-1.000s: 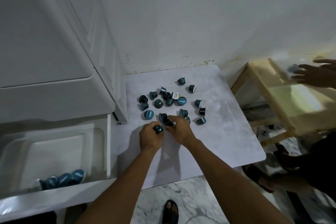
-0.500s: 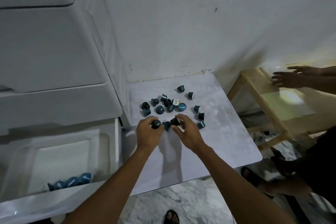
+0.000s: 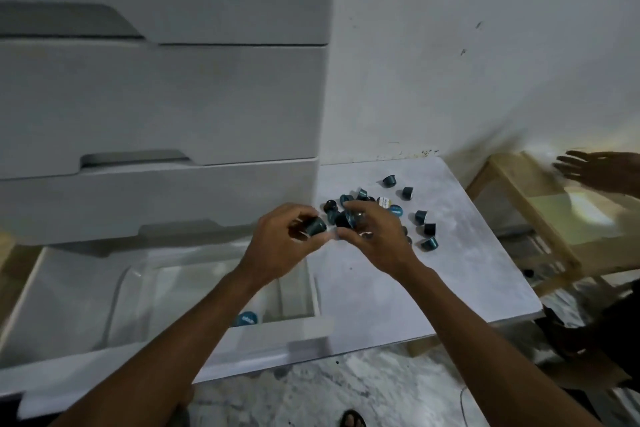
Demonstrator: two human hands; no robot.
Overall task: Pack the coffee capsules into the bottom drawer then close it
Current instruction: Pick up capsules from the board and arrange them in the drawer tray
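Both hands hover close together just above the near left corner of the table (image 3: 433, 274), beside the drawer unit (image 3: 166, 107). The left hand (image 3: 280, 246) is curled around a dark teal capsule (image 3: 316, 225), pinched between thumb and fingers with its body pointing toward the other hand. The right hand (image 3: 374, 236) is closed on a second dark capsule (image 3: 343, 220), with what looks like another tucked under its fingers, though blur makes the count uncertain. The two hands nearly touch at the fingertips.

Behind the hands, farther back on the table, the loose coffee capsules (image 3: 394, 206) lie scattered in a rough cluster, some upright, some on their sides, one showing a pale lid and one a blue printed lid. A few sit apart toward the table's right side, near its middle.

Left of the table, the bottom drawer (image 3: 69, 291) of the drawer unit stands pulled open, its front edge nearest the camera. Inside it, close to the front right corner and partly hidden by the left forearm, one blue-lidded capsule (image 3: 246, 318) is visible. The drawers above are shut.

Right of the table stands a light wooden stool (image 3: 512, 191), and another person's hand (image 3: 595, 170) reaches over it. Below the table's near edge, a sandalled foot (image 3: 352, 419) rests on the marbled floor (image 3: 346, 385).
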